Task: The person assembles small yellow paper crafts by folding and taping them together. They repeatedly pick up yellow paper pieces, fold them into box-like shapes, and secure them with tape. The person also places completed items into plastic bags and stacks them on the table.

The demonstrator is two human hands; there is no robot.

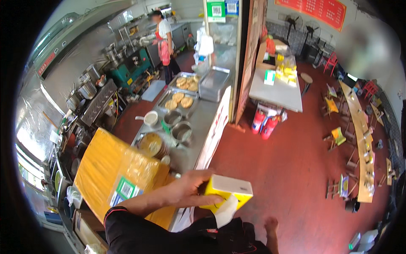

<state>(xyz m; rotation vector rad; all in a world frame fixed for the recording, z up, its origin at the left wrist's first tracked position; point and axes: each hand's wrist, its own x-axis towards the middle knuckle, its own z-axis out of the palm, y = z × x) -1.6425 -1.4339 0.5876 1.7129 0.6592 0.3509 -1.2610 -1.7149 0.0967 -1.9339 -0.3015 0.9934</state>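
My left hand [196, 190] is closed around a yellow and white tissue box [228, 192], held above the red floor beside the counter, with a white tissue sticking out and hanging down. Lower right, my right hand [271, 224] hangs beside my body over the floor; it is blurred, and I cannot tell how its fingers stand. Left of the tissue box stands a large carton wrapped in yellow tape [101, 162], bearing a printed code. Behind the carton a stack of bowls [152, 144] and metal pots [181, 131] stand on the steel counter [203, 117].
Flatbreads [186, 102] lie on trays up the counter. A co-worker [165, 41] stands in the kitchen. Fire extinguishers [258, 120] stand under a white table [276, 90] holding more yellow packs. At the right run a long wooden table [358, 127] and stools [337, 136].
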